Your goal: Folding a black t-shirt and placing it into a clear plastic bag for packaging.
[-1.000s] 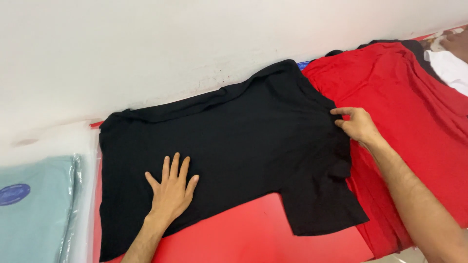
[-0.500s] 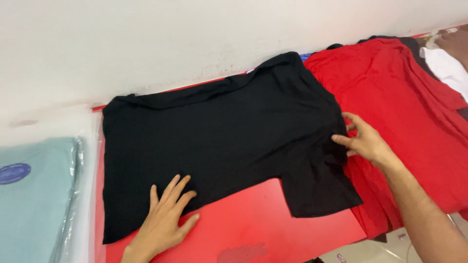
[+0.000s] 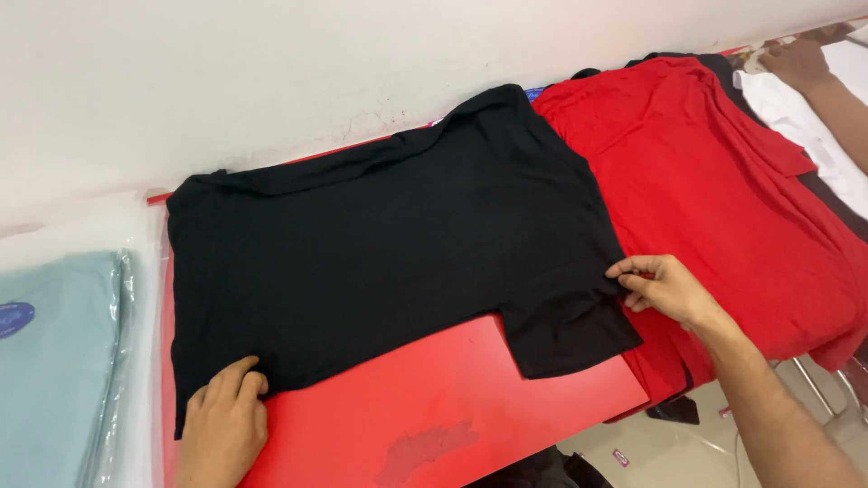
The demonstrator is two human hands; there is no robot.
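Note:
A black T-shirt (image 3: 389, 244) lies spread flat on a red table (image 3: 434, 407), its collar toward the white wall. My left hand (image 3: 221, 425) rests at the shirt's lower left hem, fingers curled onto the fabric edge. My right hand (image 3: 665, 289) pinches the edge of the shirt's right sleeve between thumb and fingers. A short sleeve flap hangs toward the table's front edge just left of that hand.
A red garment (image 3: 714, 199) lies to the right, partly under the black shirt. A light teal folded garment in clear plastic (image 3: 54, 380) sits at the left. Another person's hand (image 3: 800, 63) rests on white cloth (image 3: 814, 126) at the top right. The floor shows below the table's front edge.
My left hand slid from flat on the shirt's body down to its lower hem and curled. My right hand moved down along the sleeve edge and pinched it.

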